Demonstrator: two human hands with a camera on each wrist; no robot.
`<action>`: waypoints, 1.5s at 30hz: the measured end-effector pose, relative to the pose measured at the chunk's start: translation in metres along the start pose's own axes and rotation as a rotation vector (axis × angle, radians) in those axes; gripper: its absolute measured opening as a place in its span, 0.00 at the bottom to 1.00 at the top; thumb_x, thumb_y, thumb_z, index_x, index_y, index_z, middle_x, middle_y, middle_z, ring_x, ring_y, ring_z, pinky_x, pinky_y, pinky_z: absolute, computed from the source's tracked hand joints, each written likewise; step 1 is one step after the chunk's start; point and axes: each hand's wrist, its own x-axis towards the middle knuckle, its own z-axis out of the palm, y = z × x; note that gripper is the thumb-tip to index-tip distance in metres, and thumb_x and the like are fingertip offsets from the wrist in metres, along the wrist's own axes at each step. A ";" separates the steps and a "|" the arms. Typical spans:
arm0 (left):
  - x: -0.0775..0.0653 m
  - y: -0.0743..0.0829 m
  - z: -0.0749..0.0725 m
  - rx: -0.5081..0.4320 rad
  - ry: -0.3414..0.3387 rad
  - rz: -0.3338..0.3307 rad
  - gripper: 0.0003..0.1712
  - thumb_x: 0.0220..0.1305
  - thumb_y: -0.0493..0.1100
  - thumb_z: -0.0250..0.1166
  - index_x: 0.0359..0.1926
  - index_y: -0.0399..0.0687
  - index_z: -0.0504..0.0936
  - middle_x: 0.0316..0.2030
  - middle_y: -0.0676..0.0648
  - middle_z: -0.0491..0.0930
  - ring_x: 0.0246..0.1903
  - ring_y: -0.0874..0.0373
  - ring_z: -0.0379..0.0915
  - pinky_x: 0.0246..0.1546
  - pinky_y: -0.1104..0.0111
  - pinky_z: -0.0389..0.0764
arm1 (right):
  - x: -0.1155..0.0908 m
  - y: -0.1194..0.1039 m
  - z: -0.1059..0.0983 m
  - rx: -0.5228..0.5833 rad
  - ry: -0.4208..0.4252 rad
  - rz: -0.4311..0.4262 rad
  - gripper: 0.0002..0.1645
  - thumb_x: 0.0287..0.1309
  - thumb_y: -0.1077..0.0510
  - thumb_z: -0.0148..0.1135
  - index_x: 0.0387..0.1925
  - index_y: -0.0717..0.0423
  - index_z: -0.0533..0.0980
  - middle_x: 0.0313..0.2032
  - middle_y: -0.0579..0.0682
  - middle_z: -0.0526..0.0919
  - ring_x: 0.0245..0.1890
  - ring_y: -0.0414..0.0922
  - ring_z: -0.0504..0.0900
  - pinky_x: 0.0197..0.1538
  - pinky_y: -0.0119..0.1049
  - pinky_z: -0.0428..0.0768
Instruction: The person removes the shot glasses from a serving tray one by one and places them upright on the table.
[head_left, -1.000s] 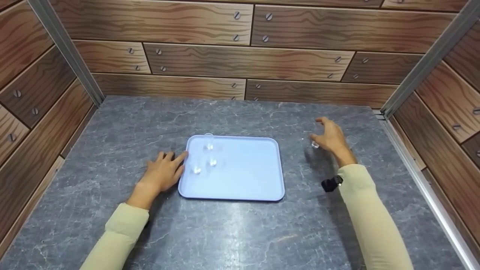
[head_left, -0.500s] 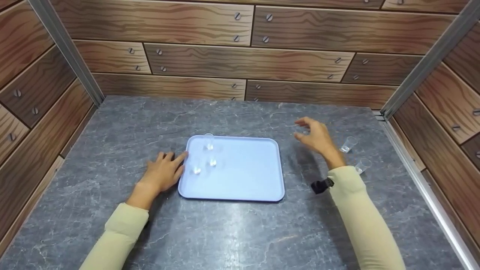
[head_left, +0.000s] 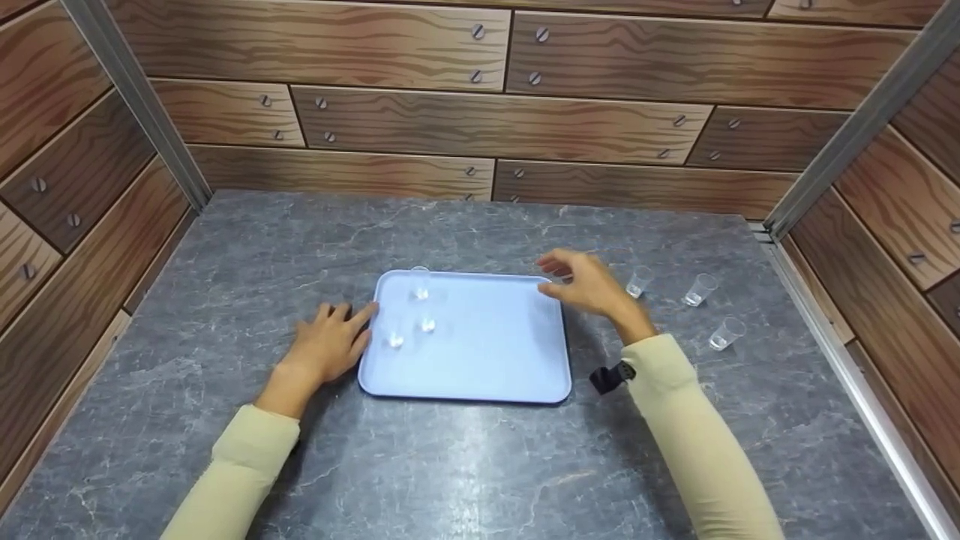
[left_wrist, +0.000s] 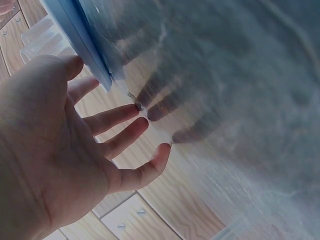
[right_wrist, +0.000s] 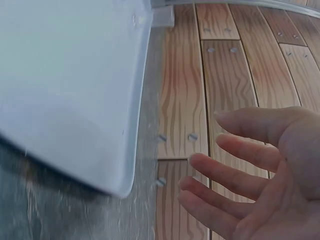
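Note:
A light blue tray point(head_left: 480, 352) lies on the table, with three small clear cups point(head_left: 427, 324) standing on its left half. My left hand point(head_left: 324, 346) is at the tray's left edge; its fingers are spread, with thumb and index finger at the rim. In the left wrist view, the other fingertips point(left_wrist: 134, 126) reach down to the tabletop. Beside the tray's far right corner hovers my right hand point(head_left: 589, 285), fingers loosely bent and holding nothing. The right wrist view shows its palm point(right_wrist: 280, 195) bare.
Three more clear cups stand right of the tray: one point(head_left: 639, 282) just behind the right hand, another point(head_left: 700, 289) farther right, a third point(head_left: 727, 334) nearer. Wood-patterned walls point(head_left: 495, 124) and metal posts point(head_left: 847, 124) enclose the grey marbled table point(head_left: 480, 472).
My right hand has moved left from among the right-hand cups to the tray's far right corner, uncovering all three cups there. The left hand and the tray have stayed in place.

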 end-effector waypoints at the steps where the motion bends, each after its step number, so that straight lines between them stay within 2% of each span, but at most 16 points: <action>1: 0.000 0.000 0.000 0.000 0.001 0.001 0.29 0.81 0.52 0.48 0.78 0.57 0.64 0.66 0.31 0.71 0.66 0.30 0.65 0.53 0.23 0.69 | 0.001 -0.003 0.002 0.001 -0.010 -0.003 0.25 0.65 0.62 0.68 0.61 0.68 0.76 0.58 0.70 0.82 0.60 0.68 0.80 0.66 0.60 0.77; 13: -0.001 0.001 0.000 -0.007 0.011 0.009 0.29 0.81 0.52 0.49 0.78 0.57 0.65 0.67 0.31 0.71 0.66 0.30 0.66 0.54 0.23 0.69 | 0.006 -0.018 0.024 0.039 -0.081 -0.047 0.25 0.64 0.63 0.68 0.60 0.68 0.76 0.58 0.69 0.82 0.60 0.67 0.81 0.66 0.59 0.78; 23: 0.000 0.000 -0.001 -0.001 0.005 0.017 0.29 0.81 0.52 0.49 0.78 0.56 0.65 0.66 0.31 0.71 0.65 0.30 0.67 0.50 0.25 0.73 | 0.013 -0.034 0.044 0.091 -0.127 -0.116 0.23 0.64 0.63 0.68 0.60 0.65 0.78 0.58 0.67 0.83 0.59 0.65 0.82 0.65 0.57 0.80; 32: 0.000 0.000 0.000 -0.003 0.012 0.013 0.29 0.81 0.52 0.49 0.78 0.56 0.66 0.66 0.31 0.71 0.65 0.30 0.67 0.51 0.24 0.72 | 0.025 -0.041 0.067 0.203 -0.151 -0.115 0.23 0.63 0.62 0.69 0.59 0.65 0.78 0.56 0.66 0.84 0.57 0.63 0.83 0.63 0.56 0.81; 37: 0.001 0.000 0.001 0.000 0.011 0.014 0.29 0.81 0.52 0.49 0.78 0.56 0.65 0.66 0.32 0.71 0.65 0.30 0.67 0.51 0.24 0.71 | 0.032 -0.041 0.083 0.256 -0.167 -0.126 0.25 0.63 0.63 0.69 0.59 0.68 0.78 0.55 0.66 0.84 0.57 0.62 0.84 0.63 0.54 0.82; 45: 0.000 0.001 -0.001 0.002 -0.002 0.011 0.29 0.81 0.52 0.49 0.78 0.56 0.65 0.65 0.32 0.72 0.65 0.30 0.67 0.53 0.22 0.70 | 0.039 -0.044 0.107 0.281 -0.185 -0.117 0.28 0.63 0.62 0.69 0.63 0.66 0.75 0.56 0.66 0.83 0.56 0.60 0.84 0.62 0.48 0.83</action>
